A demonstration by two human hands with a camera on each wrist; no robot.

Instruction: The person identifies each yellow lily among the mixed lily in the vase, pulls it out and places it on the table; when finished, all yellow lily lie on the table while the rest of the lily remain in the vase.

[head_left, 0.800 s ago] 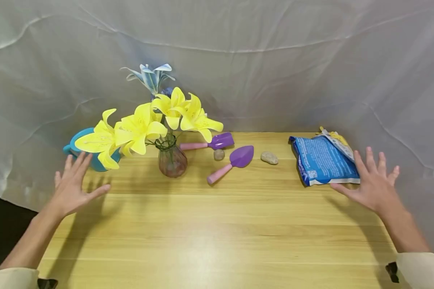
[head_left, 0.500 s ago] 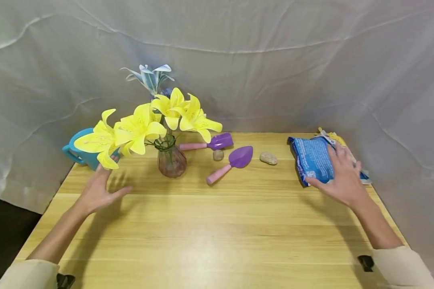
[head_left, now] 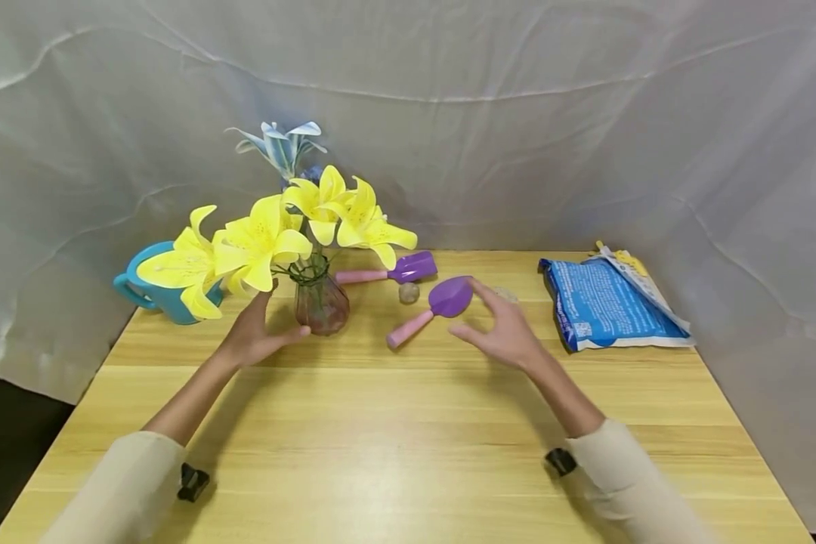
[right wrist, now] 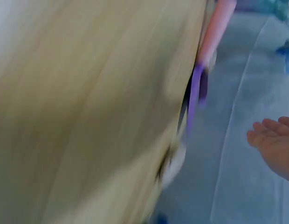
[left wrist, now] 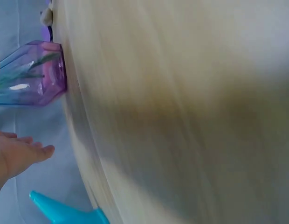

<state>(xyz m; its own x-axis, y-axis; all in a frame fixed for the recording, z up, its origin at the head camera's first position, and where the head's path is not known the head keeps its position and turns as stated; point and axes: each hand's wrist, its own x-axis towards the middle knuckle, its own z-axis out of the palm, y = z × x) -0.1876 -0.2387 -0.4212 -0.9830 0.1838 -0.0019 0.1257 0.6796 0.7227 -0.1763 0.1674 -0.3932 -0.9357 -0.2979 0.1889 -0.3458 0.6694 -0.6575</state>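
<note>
A purple-tinted glass vase [head_left: 323,308] stands upright on the table, holding yellow lilies [head_left: 261,238]. Just left of it is my left hand [head_left: 251,336], thumb stretched toward the glass and fingertips partly hidden by the flowers. The left wrist view has a gap between the vase [left wrist: 44,81] and most of my left fingers. My right hand [head_left: 506,332] hovers right of the pointed purple trowel [head_left: 451,296], fingers spread and holding nothing. It partly covers a pale stone [head_left: 506,293] behind it.
A blue watering can [head_left: 177,291] sits left, behind the lilies. Behind the vase lie a square-bladed purple shovel [head_left: 415,267] and a small round stone [head_left: 409,293]. A blue bag [head_left: 612,306] lies at the back right. Grey cloth [head_left: 517,151] hangs behind the table.
Both hands have moved inward. My left hand came from beside the watering can to the vase; my right hand left the blue bag and is now near the trowel.
</note>
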